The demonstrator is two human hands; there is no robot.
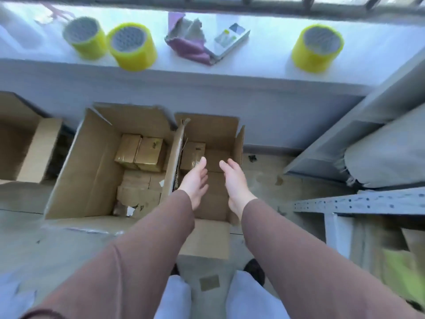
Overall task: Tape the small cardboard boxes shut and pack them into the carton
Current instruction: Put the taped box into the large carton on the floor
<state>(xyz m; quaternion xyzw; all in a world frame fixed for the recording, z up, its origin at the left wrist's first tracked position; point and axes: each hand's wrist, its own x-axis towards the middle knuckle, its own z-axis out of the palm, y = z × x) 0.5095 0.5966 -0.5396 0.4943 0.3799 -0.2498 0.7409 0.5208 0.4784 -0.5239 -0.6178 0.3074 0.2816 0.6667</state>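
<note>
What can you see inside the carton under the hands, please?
One small taped box sits in the far-left corner of the right carton. The left hand and right hand cover part of its floor.

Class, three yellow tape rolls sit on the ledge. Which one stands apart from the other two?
The right-hand tape roll, alone at the far right of the ledge. The other two rolls stand side by side at the left.

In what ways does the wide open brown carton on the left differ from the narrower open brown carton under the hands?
The wide left carton is larger and holds several small cardboard boxes. The narrower right carton shows only one small box, and both open hands are over it. Both are brown cardboard with flaps open, standing side by side on the floor.
</note>
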